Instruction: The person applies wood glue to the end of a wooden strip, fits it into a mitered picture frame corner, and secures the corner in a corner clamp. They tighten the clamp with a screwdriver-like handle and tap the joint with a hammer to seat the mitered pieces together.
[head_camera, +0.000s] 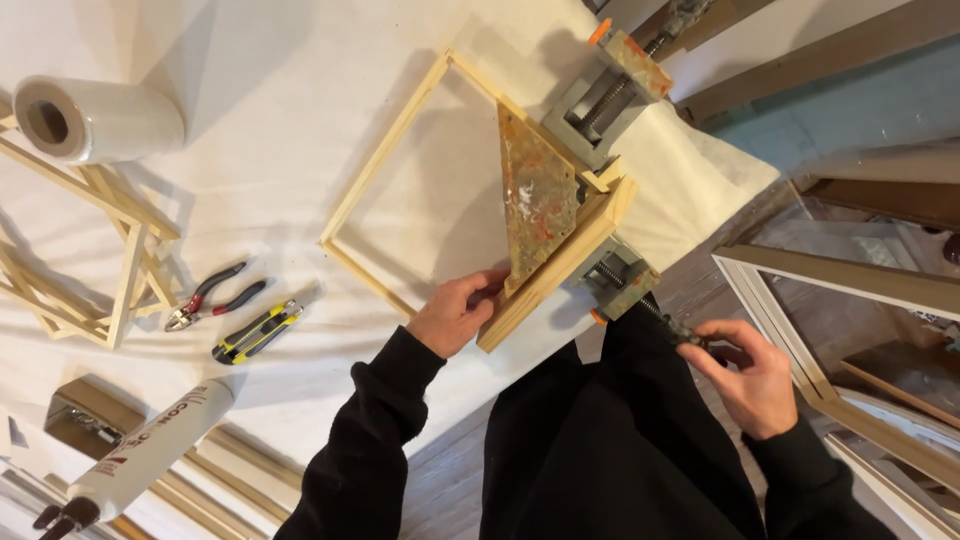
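Note:
A light wooden frame (385, 165) lies on the white-covered table, one corner held in a paint-stained grey corner clamp (540, 195). My left hand (455, 312) presses on the near end of the frame's thick wooden bar (555, 270), fingers curled over its edge. My right hand (745, 370) grips the clamp's near screw handle (685, 330), which sticks out past the table edge. A second screw with an orange tip (625, 65) points away at the far side.
Red-handled pliers (212, 296) and a yellow utility knife (257, 332) lie left of my left hand. A roll of clear film (95, 120), stacked wooden frames (90, 260) and a white caulk tube (150, 450) sit further left. More frames (850, 290) lean on the floor at right.

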